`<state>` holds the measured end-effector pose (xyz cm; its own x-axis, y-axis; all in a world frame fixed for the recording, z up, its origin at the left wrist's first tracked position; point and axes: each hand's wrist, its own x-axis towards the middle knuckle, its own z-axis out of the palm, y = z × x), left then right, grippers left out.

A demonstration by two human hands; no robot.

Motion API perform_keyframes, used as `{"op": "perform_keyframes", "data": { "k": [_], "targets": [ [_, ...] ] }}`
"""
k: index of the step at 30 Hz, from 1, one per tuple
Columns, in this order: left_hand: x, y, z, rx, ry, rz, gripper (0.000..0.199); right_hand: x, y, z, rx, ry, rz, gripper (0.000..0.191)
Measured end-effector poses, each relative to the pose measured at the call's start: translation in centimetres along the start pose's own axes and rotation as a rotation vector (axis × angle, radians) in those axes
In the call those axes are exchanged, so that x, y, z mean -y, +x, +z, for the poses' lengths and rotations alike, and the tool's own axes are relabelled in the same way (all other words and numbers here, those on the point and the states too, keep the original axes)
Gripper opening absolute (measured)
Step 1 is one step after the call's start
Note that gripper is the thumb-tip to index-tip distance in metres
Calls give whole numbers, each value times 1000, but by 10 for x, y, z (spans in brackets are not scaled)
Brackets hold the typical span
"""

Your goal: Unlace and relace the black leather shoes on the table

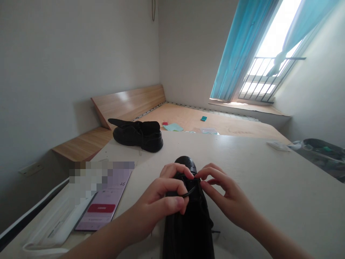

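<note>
A black shoe [188, 226] rests on the white table [242, 162] with its toe pointing away from me. My left hand [167, 196] is over its left side, fingers closed on a black shoelace [190, 192] that runs across the lacing area. On the right side of the shoe, my right hand [221, 187] has its thumb and fingertips pinched near the eyelets; what is between them is too small to make out. The fingertips of both hands nearly meet above the front of the shoe. A lace end sticks out low on the right.
Another black shoe [137, 135] lies at the table's far left. A phone [104, 201] and a clear plastic case [54, 230] are at the left. A small packet [279, 146] sits far right, beside a bag-lined bin [323, 153]. Beyond is a wooden bed [183, 111].
</note>
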<state>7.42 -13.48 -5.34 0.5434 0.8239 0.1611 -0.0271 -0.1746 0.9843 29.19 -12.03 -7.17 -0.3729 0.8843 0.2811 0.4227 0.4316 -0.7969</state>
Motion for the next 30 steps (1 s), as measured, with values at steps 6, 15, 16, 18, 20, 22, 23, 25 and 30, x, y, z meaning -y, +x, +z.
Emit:
{"op": "perform_keyframes", "data": {
  "k": [6,15,16,18,20,22,23,25,30],
  "targets": [
    [-11,-3,-5,21,-288,166,38,-3,-1,0,-119,-93,-114,12],
    [-7,-5,0,-253,228,311,18,-5,2,0,91,83,50,16],
    [-7,-5,1,-291,356,360,16,-6,3,0,87,52,15,16],
    [-8,-7,2,-334,518,451,14,-6,3,-1,31,-83,-91,13],
    [-8,-9,3,-299,570,514,18,-5,2,-2,-72,-322,-233,9],
    [-6,-9,3,-207,603,563,30,-2,3,-3,-199,-608,-390,6],
    [-5,-9,3,-165,634,577,34,-1,3,-3,-251,-721,-448,6],
    [-2,-6,5,-148,712,556,35,2,4,-3,-302,-800,-484,7],
    [9,7,8,-318,804,183,12,2,4,-5,-129,-379,-167,12]
  ]
}}
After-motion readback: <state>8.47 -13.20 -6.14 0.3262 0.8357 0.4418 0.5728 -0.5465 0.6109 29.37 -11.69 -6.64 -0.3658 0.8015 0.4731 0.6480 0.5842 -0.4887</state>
